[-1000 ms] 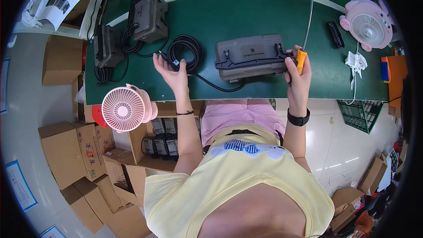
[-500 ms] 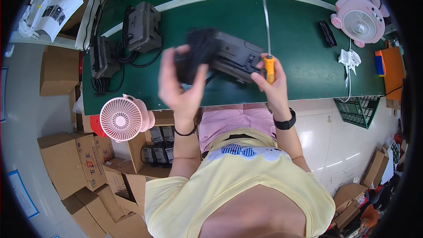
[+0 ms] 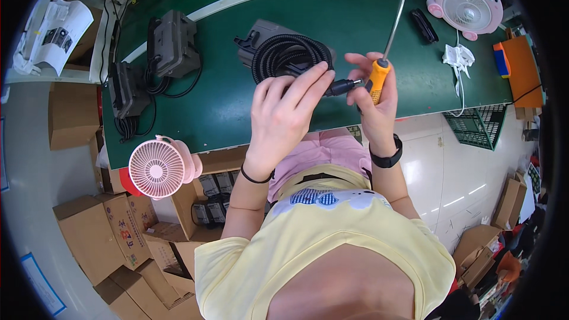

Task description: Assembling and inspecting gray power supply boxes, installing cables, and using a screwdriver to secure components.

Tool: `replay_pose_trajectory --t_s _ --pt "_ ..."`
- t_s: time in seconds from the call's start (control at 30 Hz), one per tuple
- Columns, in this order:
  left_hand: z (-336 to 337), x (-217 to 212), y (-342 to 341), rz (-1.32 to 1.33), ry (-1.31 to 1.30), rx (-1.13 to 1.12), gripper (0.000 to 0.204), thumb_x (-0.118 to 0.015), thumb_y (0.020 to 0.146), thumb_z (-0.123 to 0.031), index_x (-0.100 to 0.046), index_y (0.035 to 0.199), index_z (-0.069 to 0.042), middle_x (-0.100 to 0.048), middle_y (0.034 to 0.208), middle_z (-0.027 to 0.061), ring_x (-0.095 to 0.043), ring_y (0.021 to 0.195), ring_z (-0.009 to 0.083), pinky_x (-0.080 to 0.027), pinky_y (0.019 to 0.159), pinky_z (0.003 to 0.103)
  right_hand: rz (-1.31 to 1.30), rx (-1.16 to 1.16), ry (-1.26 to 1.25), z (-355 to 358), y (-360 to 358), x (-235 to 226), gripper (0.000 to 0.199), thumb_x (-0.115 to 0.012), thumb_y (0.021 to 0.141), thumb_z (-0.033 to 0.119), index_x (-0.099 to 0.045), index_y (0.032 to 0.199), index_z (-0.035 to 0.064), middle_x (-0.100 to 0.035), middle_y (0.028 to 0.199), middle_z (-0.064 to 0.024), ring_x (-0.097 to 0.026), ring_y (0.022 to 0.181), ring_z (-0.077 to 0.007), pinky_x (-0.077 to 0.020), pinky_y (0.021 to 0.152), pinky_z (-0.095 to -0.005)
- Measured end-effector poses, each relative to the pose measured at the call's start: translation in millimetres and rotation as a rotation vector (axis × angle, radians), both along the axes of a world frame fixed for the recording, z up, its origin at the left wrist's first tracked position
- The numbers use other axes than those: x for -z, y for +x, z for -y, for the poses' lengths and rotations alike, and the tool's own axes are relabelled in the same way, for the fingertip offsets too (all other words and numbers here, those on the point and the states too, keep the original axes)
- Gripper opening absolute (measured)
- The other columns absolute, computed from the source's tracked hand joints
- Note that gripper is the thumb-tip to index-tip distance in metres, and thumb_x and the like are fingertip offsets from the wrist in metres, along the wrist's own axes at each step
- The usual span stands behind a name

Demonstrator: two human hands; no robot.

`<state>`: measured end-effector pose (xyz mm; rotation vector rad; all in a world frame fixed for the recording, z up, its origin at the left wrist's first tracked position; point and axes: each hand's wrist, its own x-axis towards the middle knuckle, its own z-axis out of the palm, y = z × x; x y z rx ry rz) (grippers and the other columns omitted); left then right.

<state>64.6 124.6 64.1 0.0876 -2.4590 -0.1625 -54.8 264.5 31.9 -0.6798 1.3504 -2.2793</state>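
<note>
A dark grey box-shaped case [image 3: 261, 34] lies on the green table in front of me, a coil of ribbed black cable [image 3: 264, 58] resting over it. My left hand [image 3: 285, 112] is closed on the cable, its fingers reaching across the coil. From under those fingers a black plug [image 3: 341, 87] with a metal tip points right. My right hand [image 3: 381, 102] grips a screwdriver [image 3: 377, 77] by its yellow handle, the long shaft aimed away from me. Thumb and fingertips of that hand are close to the plug's tip; whether they touch it I cannot tell.
Two similar grey cases [image 3: 172, 41] with cables stand at the left of the table [image 3: 219, 101]. A pink fan [image 3: 157, 169] is at the near left edge, another pink fan [image 3: 471, 9] at the far right. Nearby are a black pouch [image 3: 424, 25] and a white cloth [image 3: 458, 59].
The case has gone from between my hands onto the table. My left hand has moved right onto the cable and plug. The screwdriver has shifted slightly right and now tilts.
</note>
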Motion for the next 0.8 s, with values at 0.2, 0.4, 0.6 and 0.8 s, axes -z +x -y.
replay_pose_trajectory --t_s 0.2,0.4,0.6,0.8 --pt "-3.6 6.6 0.8 -0.027 0.006 -0.013 0.044 -0.063 0.074 -0.002 -0.069 0.116 -0.013 -0.064 0.126 -0.0051 -0.061 0.093 0.0164 -0.047 0.087 0.034 -0.383 -0.15 0.2 -6.1 -6.1 -14.0 0.058 -0.075 0.082 -0.001 -0.045 0.131 0.0052 -0.064 0.117 -0.013 -0.062 0.105 -0.0165 -0.0529 0.085 -0.0274" --pt "-5.0 11.8 -1.0 -0.067 0.005 0.011 0.035 -0.069 0.075 -0.008 -0.07 0.11 -0.009 -0.065 0.123 -0.0002 -0.065 0.089 0.0171 -0.05 0.085 0.034 -0.234 -0.165 0.142 -5.5 -1.5 -9.6 0.055 -0.075 0.084 -0.001 -0.047 0.13 0.0024 -0.068 0.11 -0.011 -0.065 0.107 -0.0166 -0.0537 0.089 -0.028" --pt "-10.6 21.9 -5.2 -0.187 0.044 0.008 0.028 -0.077 0.076 -0.019 -0.07 0.101 -0.008 -0.069 0.115 0.0013 -0.068 0.085 0.0184 -0.053 0.082 0.034 -0.202 -0.158 0.14 -5.9 -2.0 -3.9 0.054 -0.076 0.084 0.001 -0.047 0.129 0.0023 -0.069 0.108 -0.0117 -0.066 0.104 -0.0169 -0.0553 0.085 -0.0271" --pt "-11.9 23.0 -1.7 -0.182 0.023 -0.032 0.029 -0.074 0.078 -0.021 -0.07 0.102 -0.007 -0.069 0.118 0.0032 -0.068 0.092 0.0221 -0.053 0.09 0.039 -0.473 -0.131 0.231 -10.1 -10.3 -0.6 0.053 -0.08 0.08 0.006 -0.052 0.124 0.0021 -0.072 0.108 -0.0106 -0.07 0.1 -0.0174 -0.0551 0.087 -0.028"
